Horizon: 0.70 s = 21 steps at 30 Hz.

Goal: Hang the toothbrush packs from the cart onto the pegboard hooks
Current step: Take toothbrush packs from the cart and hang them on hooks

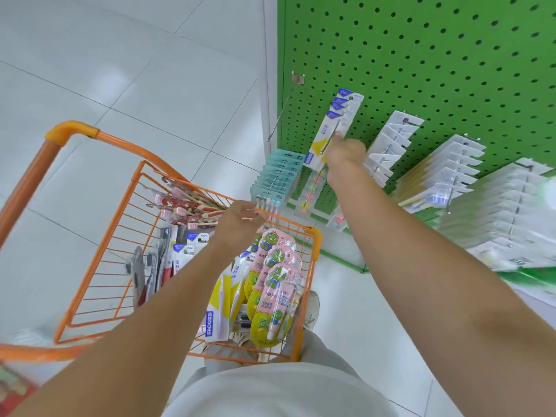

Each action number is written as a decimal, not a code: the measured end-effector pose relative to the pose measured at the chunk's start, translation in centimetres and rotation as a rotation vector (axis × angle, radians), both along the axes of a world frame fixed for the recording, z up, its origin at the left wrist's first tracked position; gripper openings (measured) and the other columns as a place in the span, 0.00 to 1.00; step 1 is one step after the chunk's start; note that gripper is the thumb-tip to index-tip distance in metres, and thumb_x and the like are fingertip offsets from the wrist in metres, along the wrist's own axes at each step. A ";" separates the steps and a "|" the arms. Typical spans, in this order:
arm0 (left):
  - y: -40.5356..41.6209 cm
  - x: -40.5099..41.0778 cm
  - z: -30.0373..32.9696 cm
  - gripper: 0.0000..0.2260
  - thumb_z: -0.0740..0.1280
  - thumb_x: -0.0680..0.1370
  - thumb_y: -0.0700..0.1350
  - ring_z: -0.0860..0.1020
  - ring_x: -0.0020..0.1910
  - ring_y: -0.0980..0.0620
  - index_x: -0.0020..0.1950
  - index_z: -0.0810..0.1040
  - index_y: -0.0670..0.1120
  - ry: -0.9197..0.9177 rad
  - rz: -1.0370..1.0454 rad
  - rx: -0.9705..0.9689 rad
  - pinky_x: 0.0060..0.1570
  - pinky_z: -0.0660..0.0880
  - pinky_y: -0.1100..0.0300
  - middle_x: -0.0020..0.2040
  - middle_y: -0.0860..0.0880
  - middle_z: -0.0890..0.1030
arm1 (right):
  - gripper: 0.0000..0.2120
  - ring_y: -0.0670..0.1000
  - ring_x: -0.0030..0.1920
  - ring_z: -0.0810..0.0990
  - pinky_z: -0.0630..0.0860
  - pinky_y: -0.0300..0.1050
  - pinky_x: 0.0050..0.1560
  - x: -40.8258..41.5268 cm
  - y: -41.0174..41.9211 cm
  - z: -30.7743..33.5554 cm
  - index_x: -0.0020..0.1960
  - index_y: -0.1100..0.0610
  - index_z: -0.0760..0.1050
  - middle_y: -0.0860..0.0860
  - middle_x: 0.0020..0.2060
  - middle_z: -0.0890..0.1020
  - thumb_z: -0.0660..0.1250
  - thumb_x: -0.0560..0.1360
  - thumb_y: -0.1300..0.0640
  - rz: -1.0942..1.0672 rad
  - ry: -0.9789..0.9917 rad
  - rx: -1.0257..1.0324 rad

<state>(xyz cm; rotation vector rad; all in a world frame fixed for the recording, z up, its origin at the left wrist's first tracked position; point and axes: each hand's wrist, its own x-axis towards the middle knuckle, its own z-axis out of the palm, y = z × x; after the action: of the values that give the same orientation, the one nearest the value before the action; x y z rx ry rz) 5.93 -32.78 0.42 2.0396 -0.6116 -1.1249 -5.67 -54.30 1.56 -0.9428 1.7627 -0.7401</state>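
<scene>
floor (126,70): glossy pale grey tiles, thin dark grout lines.
cart (99,136): orange wire-mesh basket on orange tube frame with a rounded plastic corner sleeve, far left to centre.
cart contents, left: loose red-and-pink toothbrush packs (186,206) heaped at the far end; dark grey brushes in clear blisters (144,269) standing against the left mesh.
cart contents, middle: flat white-and-yellow card packs with blue header (218,308), glossy, lying along the basket.
cart contents, right: pink and yellow blister packs with green cartoon frog (275,278), overlapped in a row against the right wall.
left hand (240,221): over the cart's far rim, fingers loosely curled, grip slack, holds nothing visible.
teal packs (276,176): stack of flat teal cards on a lower hook, bristle heads showing at the bottom.
bare hook (281,112): long thin metal wire peg, at the board's left edge.
pegboard (436,55): bright green sheet metal, regular round holes.
held pack (326,136): long white-yellow card, blue top, hanging on a metal hook in front of identical packs, left of white packs.
right hand (346,152): raised at that hook, fingers touching the pack's right edge; seen from behind, how far the grip closes cannot be told.
white packs (391,139): rows of white card backs on hooks further right, blurred toward the edge.
</scene>
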 end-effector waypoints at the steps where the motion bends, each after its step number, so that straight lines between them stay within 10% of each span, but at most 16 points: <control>1: 0.8 0.3 -0.2 0.12 0.71 0.77 0.46 0.76 0.38 0.57 0.59 0.75 0.47 -0.011 0.018 0.009 0.29 0.71 0.67 0.52 0.50 0.79 | 0.13 0.54 0.44 0.78 0.71 0.43 0.35 0.2 1.3 -0.3 0.52 0.61 0.76 0.52 0.43 0.79 0.62 0.83 0.51 0.003 -0.022 0.004; 5: 6.4 2.4 -2.6 0.10 0.71 0.77 0.43 0.77 0.42 0.51 0.57 0.76 0.45 -0.089 0.070 0.103 0.36 0.72 0.66 0.47 0.50 0.77 | 0.06 0.52 0.41 0.82 0.81 0.42 0.43 0.6 10.9 -2.5 0.53 0.58 0.74 0.47 0.41 0.77 0.59 0.82 0.63 -0.032 -0.189 0.042; 8: 11.9 3.9 -5.1 0.14 0.72 0.76 0.45 0.80 0.49 0.43 0.60 0.76 0.43 -0.115 0.059 0.292 0.46 0.75 0.56 0.49 0.47 0.79 | 0.07 0.54 0.37 0.81 0.80 0.49 0.42 1.0 19.6 -6.1 0.57 0.60 0.77 0.55 0.44 0.81 0.67 0.79 0.63 0.415 -0.150 0.292; 11: 15.9 4.5 -7.2 0.20 0.73 0.75 0.45 0.78 0.51 0.45 0.64 0.74 0.41 -0.161 0.018 0.381 0.48 0.72 0.57 0.55 0.44 0.78 | 0.22 0.55 0.47 0.81 0.78 0.50 0.49 1.8 25.3 -9.4 0.65 0.64 0.75 0.56 0.51 0.81 0.75 0.74 0.58 0.840 0.014 0.416; 15: 18.3 4.6 -8.8 0.24 0.74 0.75 0.44 0.78 0.58 0.45 0.69 0.72 0.42 -0.116 0.057 0.338 0.56 0.73 0.56 0.62 0.44 0.77 | 0.30 0.57 0.63 0.78 0.75 0.51 0.62 4.3 27.9 -10.8 0.70 0.63 0.70 0.58 0.64 0.77 0.75 0.74 0.52 0.829 0.163 0.371; 21: 20.1 5.2 -9.7 0.26 0.69 0.79 0.45 0.76 0.63 0.48 0.75 0.66 0.46 0.040 0.053 0.310 0.58 0.75 0.53 0.70 0.47 0.73 | 0.22 0.56 0.46 0.82 0.72 0.43 0.34 8.7 29.0 -13.8 0.50 0.62 0.77 0.54 0.43 0.82 0.77 0.70 0.46 0.742 0.319 0.441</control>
<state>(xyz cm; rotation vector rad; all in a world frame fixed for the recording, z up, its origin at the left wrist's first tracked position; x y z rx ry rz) 11.09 -12.71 -9.30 2.2715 -0.3778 -1.2901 3.07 -25.35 -12.21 -1.3218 1.5606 0.2749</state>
